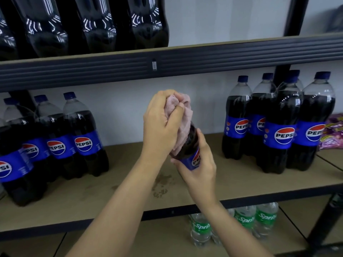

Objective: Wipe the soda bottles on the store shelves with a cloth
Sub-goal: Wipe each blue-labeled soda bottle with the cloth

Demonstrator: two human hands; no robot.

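Gripping a bunched pink cloth (181,117) over the bottle's top, left hand (161,125), right hand (199,169) clasping the tilted Pepsi bottle (191,145) by its label above the middle shelf (130,197), Pepsi bottles (83,134) standing far left and right, Sprite bottles (243,221) below.

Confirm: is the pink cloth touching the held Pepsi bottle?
Touching. The head view shows the pink cloth, gripped by the left hand, draped over the top of the Pepsi bottle.

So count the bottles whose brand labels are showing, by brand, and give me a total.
Pepsi bottles: 9, counting the held bottle
Sprite bottles: 3
Total: 12
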